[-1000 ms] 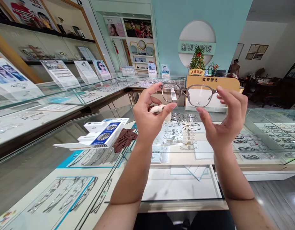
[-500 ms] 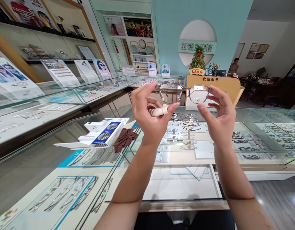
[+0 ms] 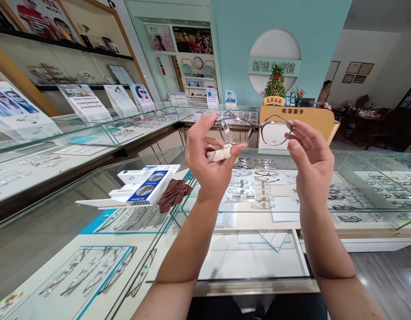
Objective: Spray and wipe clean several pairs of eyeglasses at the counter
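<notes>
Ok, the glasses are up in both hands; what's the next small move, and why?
Probably tilt the glasses slightly: the left hand and right hand hold them at opposite ends, and a small white label seems to block part of the view through the lens nearer the left hand.

The forearms point(image 3: 188, 240) are bare, the lower clothing point(image 3: 297, 306) black.

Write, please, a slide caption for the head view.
Left hand and right hand hold eyeglasses above a glass display counter.
</notes>
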Tool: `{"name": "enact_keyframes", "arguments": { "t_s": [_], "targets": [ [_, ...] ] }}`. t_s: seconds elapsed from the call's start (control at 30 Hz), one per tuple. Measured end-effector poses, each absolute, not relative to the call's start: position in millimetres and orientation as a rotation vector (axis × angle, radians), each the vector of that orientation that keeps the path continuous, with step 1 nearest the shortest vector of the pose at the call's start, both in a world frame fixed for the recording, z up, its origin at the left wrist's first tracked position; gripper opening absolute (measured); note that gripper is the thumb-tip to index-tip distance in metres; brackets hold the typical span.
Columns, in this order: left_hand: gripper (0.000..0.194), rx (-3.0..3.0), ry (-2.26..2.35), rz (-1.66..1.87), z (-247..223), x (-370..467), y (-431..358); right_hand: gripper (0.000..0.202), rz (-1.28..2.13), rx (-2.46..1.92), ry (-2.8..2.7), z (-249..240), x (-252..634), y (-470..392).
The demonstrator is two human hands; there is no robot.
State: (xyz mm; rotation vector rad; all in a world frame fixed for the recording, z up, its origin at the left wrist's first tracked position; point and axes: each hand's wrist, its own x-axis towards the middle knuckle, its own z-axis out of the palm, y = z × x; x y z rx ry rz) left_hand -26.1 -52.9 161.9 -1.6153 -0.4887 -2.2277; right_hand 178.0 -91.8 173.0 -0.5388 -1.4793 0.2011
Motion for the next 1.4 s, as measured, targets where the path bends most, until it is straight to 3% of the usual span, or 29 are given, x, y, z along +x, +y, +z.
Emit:
{"name": "enact_keyframes", "arguments": {
  "t_s": [0.37, 0.77, 1.2, 1.4],
  "targets": [
    [0.057, -1.874, -0.669, -2.376, 156, -30, -59, 0.027, 0.226, -0.509, -1.386, 177, 176, -97],
    [0.078, -1.862, -0.689, -2.207, 155, -33, -53, 0.021, 0.355, -0.479, -1.387, 179, 181, -96],
    [0.074, -1.981, -0.624, -2.38, 156, -29, -57, 0.022, 0.455, -0.496, -1.321, 181, 180, -91],
    [0.062, -1.952, -0.708, -2.522, 161, -23, -70, 0.027, 0.371, -0.556, -1.416, 177, 182, -84]
  ]
}}
